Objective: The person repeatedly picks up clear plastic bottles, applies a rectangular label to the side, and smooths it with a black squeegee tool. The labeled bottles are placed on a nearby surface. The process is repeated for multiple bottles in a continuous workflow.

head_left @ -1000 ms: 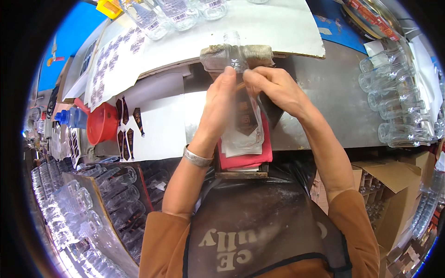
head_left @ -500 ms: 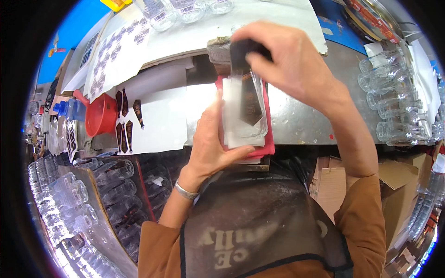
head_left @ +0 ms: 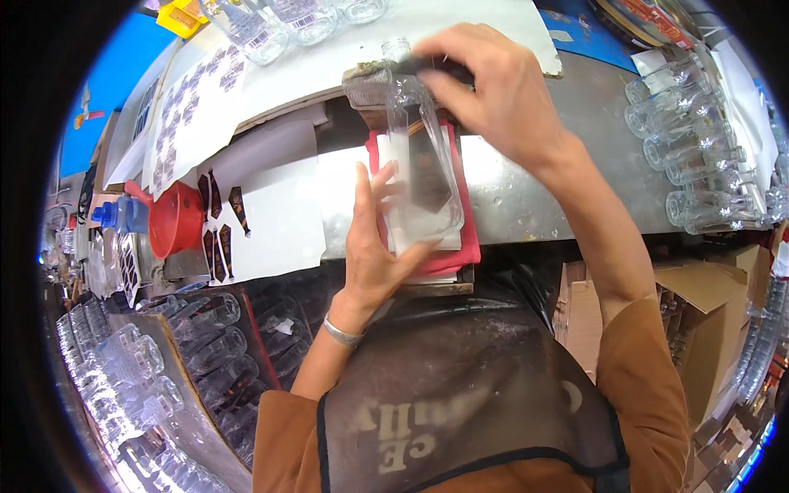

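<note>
A clear glass bottle (head_left: pixel 448 177) lies with its neck away from me and a dark tie-shaped label (head_left: pixel 427 172) on it. Beneath it are white sheets and a red cloth (head_left: pixel 466 238). My left hand (head_left: pixel 374 238) steadies the bottle, its thumb at the base and some fingers along the left side. My right hand (head_left: pixel 501 94) is closed round a black pad-like piece (head_left: pixel 448 70) near the bottle's shoulder; its exact kind is unclear. Beyond the cloth, a grey cloth-wrapped block (head_left: pixel 366 86) sits beside the neck.
Tie-shaped labels (head_left: pixel 238 209) lie on white paper (head_left: pixel 283 218) at left, beside a red plastic dipper (head_left: pixel 174 218). Bottles (head_left: pixel 694 152) lie along the table's right side; others (head_left: pixel 308 18) stand at the far edge. Bottles fill crates (head_left: pixel 218 345) lower left. Cardboard boxes (head_left: pixel 707 296) stand lower right.
The bottle's neck and shoulder now show more plainly, and it lies more tilted. My right hand with the black piece has shifted slightly. My left fingers have spread more.
</note>
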Tool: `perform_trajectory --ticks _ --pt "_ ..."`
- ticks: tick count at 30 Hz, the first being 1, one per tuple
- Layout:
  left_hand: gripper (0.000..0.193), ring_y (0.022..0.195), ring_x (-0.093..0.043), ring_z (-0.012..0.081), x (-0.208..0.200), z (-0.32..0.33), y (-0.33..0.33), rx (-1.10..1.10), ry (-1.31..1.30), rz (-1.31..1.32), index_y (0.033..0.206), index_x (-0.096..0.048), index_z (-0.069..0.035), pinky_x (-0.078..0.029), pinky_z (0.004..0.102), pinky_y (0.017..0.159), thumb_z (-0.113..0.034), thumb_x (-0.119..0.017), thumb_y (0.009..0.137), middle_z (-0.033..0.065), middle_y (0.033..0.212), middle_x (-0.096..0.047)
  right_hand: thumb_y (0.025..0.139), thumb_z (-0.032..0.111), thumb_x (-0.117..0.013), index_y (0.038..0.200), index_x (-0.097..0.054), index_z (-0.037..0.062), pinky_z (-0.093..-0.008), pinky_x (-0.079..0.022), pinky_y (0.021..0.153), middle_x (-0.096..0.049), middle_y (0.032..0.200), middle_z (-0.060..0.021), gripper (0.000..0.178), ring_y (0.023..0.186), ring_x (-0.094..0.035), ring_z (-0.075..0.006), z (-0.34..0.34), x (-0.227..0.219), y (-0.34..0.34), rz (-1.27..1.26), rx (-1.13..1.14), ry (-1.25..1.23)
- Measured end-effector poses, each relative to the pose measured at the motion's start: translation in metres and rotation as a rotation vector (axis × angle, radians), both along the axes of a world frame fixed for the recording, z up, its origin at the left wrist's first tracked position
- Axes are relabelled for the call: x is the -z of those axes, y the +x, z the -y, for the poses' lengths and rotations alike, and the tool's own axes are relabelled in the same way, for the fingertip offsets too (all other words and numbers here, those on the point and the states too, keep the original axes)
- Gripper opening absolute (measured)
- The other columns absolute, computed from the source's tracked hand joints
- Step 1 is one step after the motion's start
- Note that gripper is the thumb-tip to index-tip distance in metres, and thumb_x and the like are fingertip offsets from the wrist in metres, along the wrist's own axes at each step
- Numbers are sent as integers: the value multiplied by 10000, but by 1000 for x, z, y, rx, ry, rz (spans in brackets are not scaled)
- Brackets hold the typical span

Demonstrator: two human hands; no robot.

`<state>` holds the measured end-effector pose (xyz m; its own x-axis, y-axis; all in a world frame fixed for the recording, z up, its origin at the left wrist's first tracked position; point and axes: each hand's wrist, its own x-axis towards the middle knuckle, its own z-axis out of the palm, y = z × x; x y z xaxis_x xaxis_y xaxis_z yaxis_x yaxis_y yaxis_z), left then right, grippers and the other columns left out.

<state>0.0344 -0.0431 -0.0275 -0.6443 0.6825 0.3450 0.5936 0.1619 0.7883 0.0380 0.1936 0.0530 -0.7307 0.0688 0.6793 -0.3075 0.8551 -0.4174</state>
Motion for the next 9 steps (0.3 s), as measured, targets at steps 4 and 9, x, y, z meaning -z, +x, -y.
perform_trajectory --ticks 4,9 --pt "1162 1231 -591 311 6 2 -6 38 21 -5 1580 -81 37 -520 397 983 -97 -868 736 227 1492 -465 708 112 -699 856 -590 81 -418 -531 777 -601 851 -105 186 889 -638 -298 54 15 69 166 -462 -6" --pt "1162 1311 -539 316 8 7 -4 34 -24 65 1585 -95 25 -476 414 1038 -115 -873 735 179 1516 -463 897 124 -675 1137 -700 87 -362 -570 768 -737 1038 -129 244 881 -712 -234 -5 10 15 215 -106 -261"
